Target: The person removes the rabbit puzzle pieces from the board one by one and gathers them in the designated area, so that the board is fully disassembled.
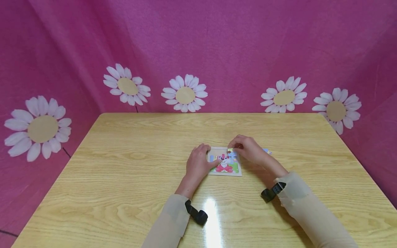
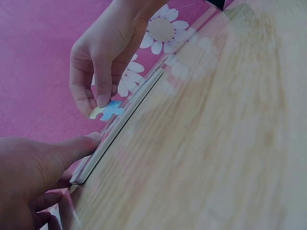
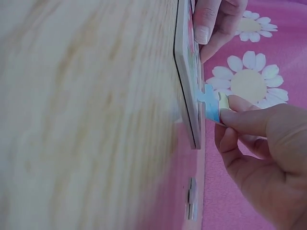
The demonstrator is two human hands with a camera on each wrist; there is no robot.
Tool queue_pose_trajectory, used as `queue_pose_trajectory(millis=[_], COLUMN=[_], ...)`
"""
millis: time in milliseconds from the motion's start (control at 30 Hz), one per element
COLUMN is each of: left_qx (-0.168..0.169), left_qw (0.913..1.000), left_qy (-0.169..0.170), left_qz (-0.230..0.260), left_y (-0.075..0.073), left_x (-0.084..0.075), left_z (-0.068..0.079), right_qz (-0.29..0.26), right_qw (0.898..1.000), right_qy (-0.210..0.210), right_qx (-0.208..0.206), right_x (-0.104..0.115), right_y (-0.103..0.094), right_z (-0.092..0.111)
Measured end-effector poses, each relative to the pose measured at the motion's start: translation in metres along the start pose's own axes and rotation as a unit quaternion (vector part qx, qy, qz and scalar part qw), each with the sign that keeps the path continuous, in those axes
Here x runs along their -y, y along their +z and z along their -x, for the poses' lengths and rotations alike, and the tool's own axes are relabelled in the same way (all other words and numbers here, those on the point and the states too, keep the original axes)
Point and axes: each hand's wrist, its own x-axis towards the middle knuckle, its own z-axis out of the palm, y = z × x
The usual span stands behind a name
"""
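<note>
A framed puzzle tray (image 1: 224, 174) lies on the table, with pieces forming a pink-and-white animal picture (image 1: 224, 165) inside it. Its upper left part shows bare backing. My left hand (image 1: 198, 161) holds the tray by the left side, thumb (image 2: 76, 148) lying over the picture and the other fingers along the edge. Between thumb and fingers, my right hand (image 1: 249, 150) pinches a blue-and-yellow jigsaw piece (image 3: 212, 105) over the tray's upper right part. In the left wrist view this piece (image 2: 109, 111) is tilted, just above the tray's surface.
More loose puzzle pieces (image 1: 267, 151) lie on the wooden table (image 1: 139, 155) right of the tray, partly hidden behind the right hand; the right wrist view shows them stacked (image 3: 192, 199). A pink cloth with daisies (image 1: 217, 51) hangs behind the table.
</note>
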Motion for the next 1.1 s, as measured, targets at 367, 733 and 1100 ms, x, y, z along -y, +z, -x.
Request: queue_pose_trajectory(millis=[367,733,1100], left_qx=[0.003,0.001,-0.003], left_qw=[1.0000,1.0000,1.0000], left_qy=[-0.004,-0.007,-0.001], left_qz=[0.008,0.003,0.002], left_y=[0.001,0.001,0.001], left_x=[0.000,0.000,0.000], left_z=[-0.001,-0.001,0.000], right_qz=[-0.030,-0.047,-0.046], right_qw=[0.999,0.998,0.997], right_qy=[0.029,0.034,0.051], right_qx=[-0.021,-0.035,-0.042], right_x=[-0.008,-0.020,-0.033], right_y=[-0.003,-0.012,-0.027], right_z=[0.001,0.010,0.026])
